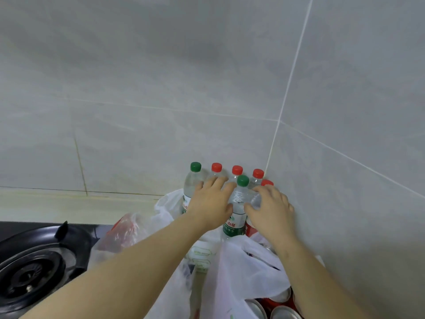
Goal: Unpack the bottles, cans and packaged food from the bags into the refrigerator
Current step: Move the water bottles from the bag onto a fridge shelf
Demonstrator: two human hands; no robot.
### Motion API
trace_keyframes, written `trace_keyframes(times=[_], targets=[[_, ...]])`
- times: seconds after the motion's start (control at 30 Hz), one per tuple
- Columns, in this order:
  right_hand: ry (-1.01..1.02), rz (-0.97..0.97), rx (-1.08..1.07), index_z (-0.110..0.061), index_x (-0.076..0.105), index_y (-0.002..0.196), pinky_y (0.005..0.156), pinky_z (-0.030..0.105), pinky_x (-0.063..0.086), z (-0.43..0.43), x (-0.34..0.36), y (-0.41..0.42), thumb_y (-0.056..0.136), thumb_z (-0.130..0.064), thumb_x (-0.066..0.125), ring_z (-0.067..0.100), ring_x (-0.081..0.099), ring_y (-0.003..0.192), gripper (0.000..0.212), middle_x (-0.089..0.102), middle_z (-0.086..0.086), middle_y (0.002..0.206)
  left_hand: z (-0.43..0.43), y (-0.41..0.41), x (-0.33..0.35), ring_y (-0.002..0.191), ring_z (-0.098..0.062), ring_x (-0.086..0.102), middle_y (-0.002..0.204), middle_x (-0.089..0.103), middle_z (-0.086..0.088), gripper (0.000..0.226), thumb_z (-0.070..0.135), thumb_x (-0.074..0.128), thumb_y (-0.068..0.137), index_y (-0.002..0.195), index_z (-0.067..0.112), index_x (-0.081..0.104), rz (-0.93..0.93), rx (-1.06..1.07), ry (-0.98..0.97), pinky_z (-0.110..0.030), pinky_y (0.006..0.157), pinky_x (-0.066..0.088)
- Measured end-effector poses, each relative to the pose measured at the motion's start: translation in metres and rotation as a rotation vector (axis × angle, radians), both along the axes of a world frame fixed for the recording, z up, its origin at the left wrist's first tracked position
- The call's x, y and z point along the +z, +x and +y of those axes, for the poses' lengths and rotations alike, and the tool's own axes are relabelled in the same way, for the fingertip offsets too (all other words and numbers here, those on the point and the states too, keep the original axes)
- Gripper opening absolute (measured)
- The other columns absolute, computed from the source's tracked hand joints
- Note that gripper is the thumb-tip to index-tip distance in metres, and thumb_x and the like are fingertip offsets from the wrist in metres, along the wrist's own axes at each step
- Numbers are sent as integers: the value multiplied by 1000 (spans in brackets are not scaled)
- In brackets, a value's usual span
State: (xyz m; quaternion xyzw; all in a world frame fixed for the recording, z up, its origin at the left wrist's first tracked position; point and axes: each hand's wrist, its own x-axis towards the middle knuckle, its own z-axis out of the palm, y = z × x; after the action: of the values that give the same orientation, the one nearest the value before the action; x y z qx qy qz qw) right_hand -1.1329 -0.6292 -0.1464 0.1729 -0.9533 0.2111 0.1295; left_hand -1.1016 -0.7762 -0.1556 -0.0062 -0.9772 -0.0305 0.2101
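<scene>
Nearest the camera, at the lower right, red drink cans with silver tops [281, 310] stand inside a white translucent plastic bag [243, 263]. Just beyond them, a white package with green print [200, 252] shows between the bag folds. At the lower left, a black gas stove burner [30, 272] sits on the table [69, 203]. A crumpled clear plastic bag with red print [122, 231] lies between the burner and the white bag.

Both forearms extend over the bags toward a group of bottles. The left hand [209, 203] is spread wide. Its fingers [218, 181] are nearly straight, the tips lie against the back row of bottles, and it has hold of nothing. The right hand [273, 208] has its fingers [262, 191] curled round the shoulder of a clear plastic bottle with a red cap and red label [255, 200], thumb on the near side.

Between the two hands, a clear plastic bottle with a green cap and green label [238, 203] stands upright, with the left thumb just beside it.

Behind it, a second green-capped clear bottle [192, 180] stands at the left end of the back row. Three red-capped clear bottles [237, 170] continue the row toward the corner. All the bottles are upright and close together on the table, where the two grey tiled walls [161, 77] meet.
</scene>
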Motion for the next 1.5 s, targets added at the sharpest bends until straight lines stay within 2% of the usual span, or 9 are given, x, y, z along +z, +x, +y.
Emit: trace_keyframes(times=[0.33, 0.63, 0.77, 0.9, 1.0, 1.07, 1.2, 1.37, 1.5], targets=[[69, -140, -13, -22, 6, 150, 116, 40, 18, -2, -7, -57, 96, -22, 40, 21, 11, 145, 64, 4, -4, 159, 9, -63, -2, 142, -24, 14, 158, 6, 5, 64, 20, 41, 94, 149, 27, 9, -284, -10, 5, -48, 110, 26], [86, -158, 0, -20, 6, 150, 115, 39, 15, -4, -12, -70, 95, -14, 37, 19, 7, 145, 63, 1, -4, 159, 15, -76, 13, 139, -27, 19, 155, 14, 2, 59, 14, 45, 91, 145, 19, 21, -352, -26, 90, -50, 109, 27], [59, -126, 9, -20, 13, 149, 114, 37, 15, 0, -15, -70, 94, -16, 41, 18, 10, 144, 62, 7, -5, 158, 25, -79, 18, 118, -27, 41, 133, 43, -5, 34, 10, 45, 88, 121, 10, 42, -263, -29, 191, -39, 87, 41], [51, -112, 15, -18, 13, 149, 114, 35, 14, 0, -17, -67, 93, -14, 40, 18, 11, 144, 62, 6, -4, 158, 24, -74, 8, 105, -28, 51, 122, 47, -10, 28, 12, 46, 92, 120, 10, 45, -220, -50, 192, -35, 78, 42], [45, -97, 17, -16, 14, 149, 114, 36, 16, 0, -16, -65, 93, -13, 39, 18, 14, 144, 61, 9, -1, 158, 20, -63, -6, 101, -22, 53, 117, 51, -6, 33, 18, 54, 93, 125, 13, 48, -184, -59, 427, -25, 80, 39], [39, -89, 23, -16, 16, 149, 115, 36, 17, 1, -16, -64, 93, -14, 40, 19, 16, 143, 61, 11, 0, 158, 17, -54, -12, 92, -18, 53, 103, 54, -1, 40, 19, 63, 87, 124, 18, 49, -149, -7, 784, -22, 78, 39], [40, -74, 27, -15, 18, 147, 114, 37, 19, 1, -18, -59, 93, -20, 44, 20, 20, 142, 61, 14, 1, 156, 9, -40, -21, 98, -22, 50, 98, 55, 3, 33, 24, 72, 80, 107, 22, 55, -231, 110, 1410, -39, 79, 47], [53, -47, 17, -13, 27, 142, 109, 38, 26, 4, -18, -54, 91, -21, 46, 25, 33, 135, 55, 19, 3, 153, 2, -36, -18, 90, -22, 52, 92, 57, -2, 24, 13, 72, 79, 95, 18, 56, -129, 157, 1513, -43, 75, 50], [64, -44, 18, -10, 30, 138, 105, 39, 33, 5, -17, -54, 91, -22, 47, 28, 42, 127, 51, 21, 5, 152, -7, -32, -8, 72, -14, 51, 76, 54, 2, 21, 7, 72, 79, 85, 15, 53, -110, 134, 1380, -27, 56, 42]])
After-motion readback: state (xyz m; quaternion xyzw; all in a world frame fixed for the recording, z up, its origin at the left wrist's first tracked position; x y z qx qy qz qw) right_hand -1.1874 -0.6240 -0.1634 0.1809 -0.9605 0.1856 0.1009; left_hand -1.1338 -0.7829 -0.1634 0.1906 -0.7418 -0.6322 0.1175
